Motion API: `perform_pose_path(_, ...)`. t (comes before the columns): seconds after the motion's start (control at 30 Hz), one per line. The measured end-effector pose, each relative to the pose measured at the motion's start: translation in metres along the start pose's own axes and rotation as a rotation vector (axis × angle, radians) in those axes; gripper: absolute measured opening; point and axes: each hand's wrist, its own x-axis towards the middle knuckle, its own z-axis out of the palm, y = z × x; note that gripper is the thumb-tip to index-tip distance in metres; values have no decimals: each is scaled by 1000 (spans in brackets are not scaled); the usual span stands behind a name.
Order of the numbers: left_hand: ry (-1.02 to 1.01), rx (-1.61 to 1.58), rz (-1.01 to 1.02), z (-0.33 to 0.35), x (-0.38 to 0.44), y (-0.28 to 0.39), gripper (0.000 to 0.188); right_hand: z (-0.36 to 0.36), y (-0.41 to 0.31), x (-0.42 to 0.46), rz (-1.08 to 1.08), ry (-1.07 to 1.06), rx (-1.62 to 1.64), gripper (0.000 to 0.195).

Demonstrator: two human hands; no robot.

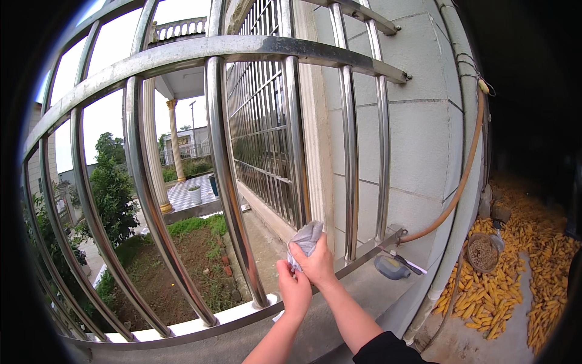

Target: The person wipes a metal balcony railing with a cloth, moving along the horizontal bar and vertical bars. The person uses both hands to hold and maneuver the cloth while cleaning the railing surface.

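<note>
My right hand (317, 264) grips a bunched grey cloth (307, 237) against the lower part of an upright stainless steel bar (295, 150). Just below and to the left, my left hand (294, 287) pinches the lower end of the same cloth. Both hands are close to the bottom rail (241, 318) of the metal railing, and they hide the foot of that bar. More polished bars (227, 182) stand on either side, joined higher up by a flat crossbar (182, 52) with dull, stained patches.
On the ledge to the right lie a grey-and-yellow bottle (390, 267) and a white-handled brush (411, 264). An orange hose (468, 182) runs down the wall to the rail's end. Corn cobs (486, 291) cover the floor at right, around a basket (473, 264). Beyond the bars is a garden bed (159, 286).
</note>
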Motion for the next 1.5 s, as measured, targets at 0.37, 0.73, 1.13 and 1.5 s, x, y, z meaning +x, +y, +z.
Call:
perform_pose_path(0.37,-16,177,129,4,36,39,28,3,-24,51,-104,39,25,38)
perform_pose_path(0.73,-160,338,487,18,122,184,22,-51,-110,189,-495,-2,-60,39)
perform_pose_path(1.13,-59,610,758,34,154,223,33,-14,-178,304,-729,190,456,20)
perform_pose_path(1.5,57,672,980,34,154,188,25,-24,-124,302,-300,167,229,42)
